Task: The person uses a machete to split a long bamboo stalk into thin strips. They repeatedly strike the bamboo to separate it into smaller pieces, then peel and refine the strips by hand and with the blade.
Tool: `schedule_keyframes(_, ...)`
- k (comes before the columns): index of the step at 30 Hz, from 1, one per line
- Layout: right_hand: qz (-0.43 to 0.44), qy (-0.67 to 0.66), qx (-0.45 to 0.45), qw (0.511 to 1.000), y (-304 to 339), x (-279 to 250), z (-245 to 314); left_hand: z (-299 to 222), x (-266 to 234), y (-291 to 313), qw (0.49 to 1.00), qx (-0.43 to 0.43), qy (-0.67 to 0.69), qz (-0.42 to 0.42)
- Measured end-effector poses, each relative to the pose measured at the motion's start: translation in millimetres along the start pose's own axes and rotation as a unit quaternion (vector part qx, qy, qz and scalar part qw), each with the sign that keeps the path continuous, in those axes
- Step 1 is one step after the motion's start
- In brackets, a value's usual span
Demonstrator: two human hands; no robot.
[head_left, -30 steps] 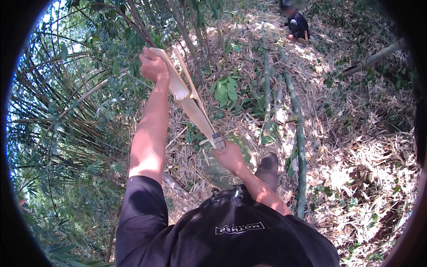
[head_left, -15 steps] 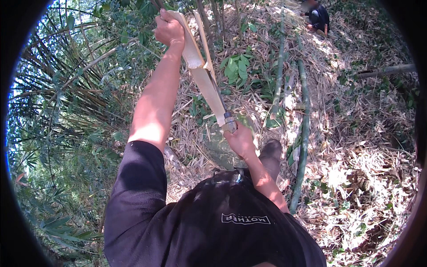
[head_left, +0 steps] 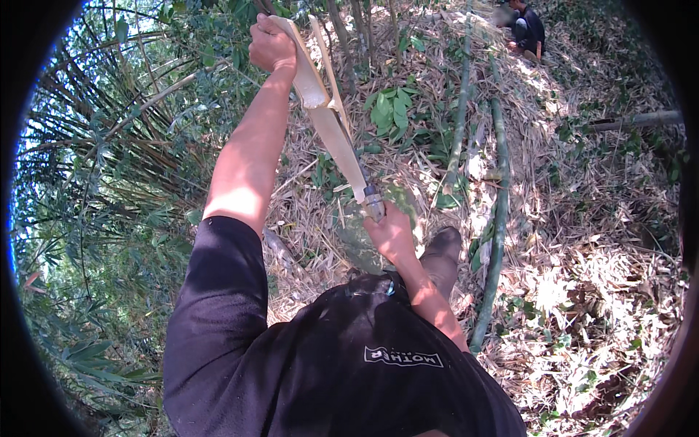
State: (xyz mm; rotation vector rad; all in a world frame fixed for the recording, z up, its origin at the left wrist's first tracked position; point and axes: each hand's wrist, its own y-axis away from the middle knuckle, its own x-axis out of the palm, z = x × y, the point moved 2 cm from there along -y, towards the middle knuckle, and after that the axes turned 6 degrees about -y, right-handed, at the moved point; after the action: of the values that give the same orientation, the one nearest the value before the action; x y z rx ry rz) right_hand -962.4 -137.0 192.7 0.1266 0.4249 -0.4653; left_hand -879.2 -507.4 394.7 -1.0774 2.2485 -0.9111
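Dry leaves cover the ground [head_left: 582, 240] among bamboo. A pale split bamboo strip [head_left: 328, 116] slants in the air. The left hand [head_left: 271, 44] grips its top end; the right hand [head_left: 391, 234] is closed on a knife [head_left: 373, 204] at its lower end. A green pole [head_left: 499, 218] lies nearby, and a person [head_left: 526, 28] sits far off.

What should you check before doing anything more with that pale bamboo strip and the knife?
1. Left hand gripping the top of the pale split bamboo strip: ok, fingers wrapped round it.
2. Right hand closed on the metal-collared knife handle at the strip's lower end: ok.
3. Blade position in the strip: cannot tell, it is hidden.
4. Dark boot clear of the cutting line: not ok, it stands just below the right hand.
5. Other person crouching far off: ok, well away.
6. Footing on the dry leaf litter with green bamboo poles lying across it: cannot tell.
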Motion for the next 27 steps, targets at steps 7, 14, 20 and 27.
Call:
schedule_keyframes(7,0.023,0.028,-0.022,0.999,94.6,-72.9,-64.6,89.4,-29.7,-57.4,0.985,-0.116,-0.115,0.053)
schedule_keyframes(14,-0.053,-0.032,0.16,0.985,86.3,-83.4,-90.1,97.0,-75.7,-36.7,0.993,-0.007,-0.116,-0.017)
schedule_keyframes(20,-0.087,-0.313,0.085,0.942,34.0,-41.5,-99.0,92.4,-127.2,-21.6,0.992,-0.04,0.117,-0.021)
schedule_keyframes(27,-0.058,-0.294,0.166,0.94,-14.6,46.3,-158.5,119.8,-172.4,-20.0,0.989,-0.07,0.115,-0.066)
